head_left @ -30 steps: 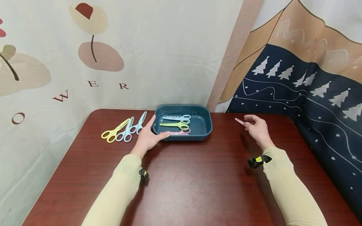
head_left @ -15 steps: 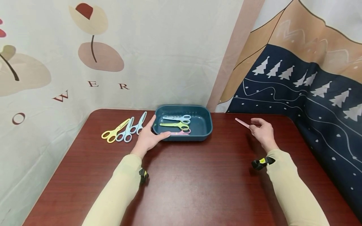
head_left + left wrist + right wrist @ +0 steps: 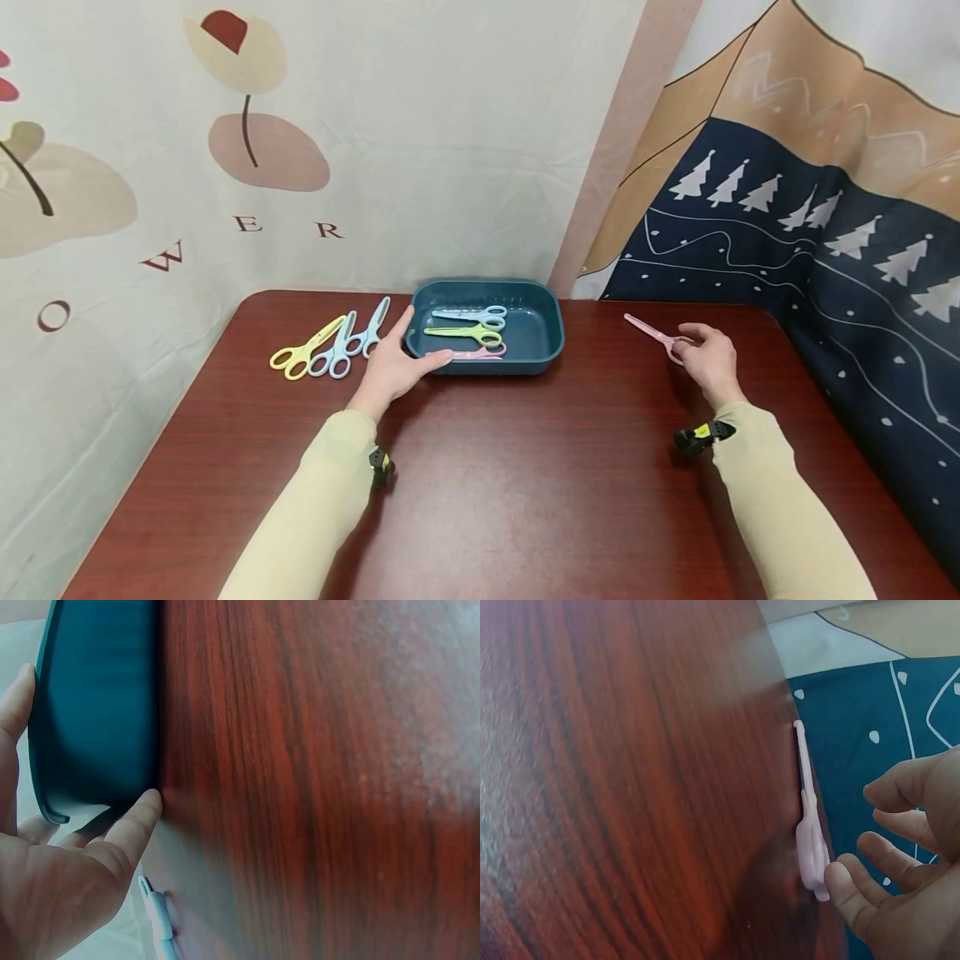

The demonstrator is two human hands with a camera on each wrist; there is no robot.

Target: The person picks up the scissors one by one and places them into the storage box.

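Observation:
In the head view my left hand (image 3: 393,367) spans the near left corner of a dark teal plastic bin (image 3: 536,364), thumb along the front rim and straight fingers along its left side. Blue scissors (image 3: 468,316), green scissors (image 3: 461,332) and pink scissors (image 3: 480,353) lie inside the bin. At the right, another pair of pink scissors (image 3: 649,330) lies on the table, blades pointing to the back left. My right hand (image 3: 708,358) is at their handles; in the right wrist view its fingers (image 3: 847,889) are relaxed and spread beside the handle, not wrapped round it.
Left of the bin lie yellow scissors (image 3: 306,350) and two blue pairs, one of them the blue scissors (image 3: 333,346) nearest the yellow. The dark red wooden table (image 3: 510,483) ends at a hanging cloth (image 3: 450,167) behind and a patterned one (image 3: 720,233) at the right.
My right hand has drawn back to the right and toward me, uncovering more of the pink scissors, which stay in place. The left hand and the bin have not moved.

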